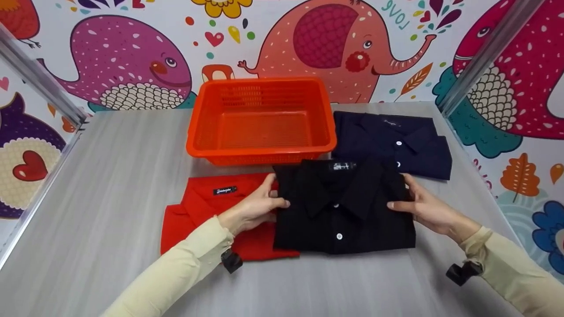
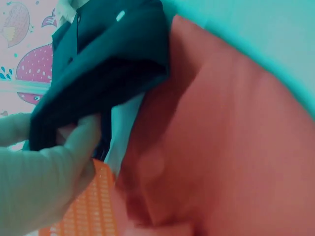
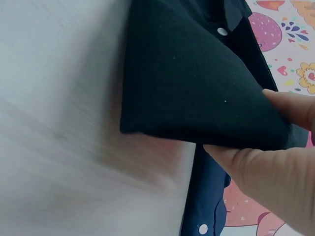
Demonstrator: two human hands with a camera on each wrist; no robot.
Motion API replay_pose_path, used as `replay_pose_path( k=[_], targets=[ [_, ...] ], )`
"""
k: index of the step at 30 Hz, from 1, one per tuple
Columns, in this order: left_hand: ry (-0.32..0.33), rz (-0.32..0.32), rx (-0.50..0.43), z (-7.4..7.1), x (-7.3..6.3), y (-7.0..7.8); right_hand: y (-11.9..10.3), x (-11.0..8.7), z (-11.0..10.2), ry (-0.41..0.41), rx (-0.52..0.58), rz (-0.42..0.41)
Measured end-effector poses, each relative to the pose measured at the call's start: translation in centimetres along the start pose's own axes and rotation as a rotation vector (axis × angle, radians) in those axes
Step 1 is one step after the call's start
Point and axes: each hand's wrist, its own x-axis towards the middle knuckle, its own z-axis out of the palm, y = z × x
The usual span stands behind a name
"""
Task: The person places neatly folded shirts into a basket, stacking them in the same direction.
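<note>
From where I'm standing (head view), the folded black button-up shirt (image 1: 339, 220) is up between both hands, in front of the orange plastic basket (image 1: 262, 152), overlapping the folded red shirt (image 1: 207, 229) and the edge of the folded navy shirt (image 1: 383, 136). Left hand (image 1: 255, 204) and right hand (image 1: 434, 211) each pinch a side edge, fingers curled in with only cloth between. I'd guess it's light, soft and not fragile, just easy to unfold.

Left wrist view: thumb and fingers clamp the folded layers and the underside shows, so I'd say get every layer in the pinch or the inner ones could slide out.

Right wrist view: same kind of pinch near a corner, shadow on the tabletop (image 3: 44, 162) below. The front end hangs unsupported, so imo it'll droop; spreading fingers underneath would help.
</note>
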Motion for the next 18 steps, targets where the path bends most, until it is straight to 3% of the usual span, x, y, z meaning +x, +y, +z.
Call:
replay_pose_path(
  k=[9,18],
  targets=[
    [-0.105,0.066,0.075,-2.1,-1.5,0.4,-0.3,-0.3,1.0,-0.018,-0.092,-0.117],
    [-0.112,0.102,0.133,-3.3,-2.8,1.8,-1.4,0.1,1.8,-0.002,-0.13,-0.212]
  ],
)
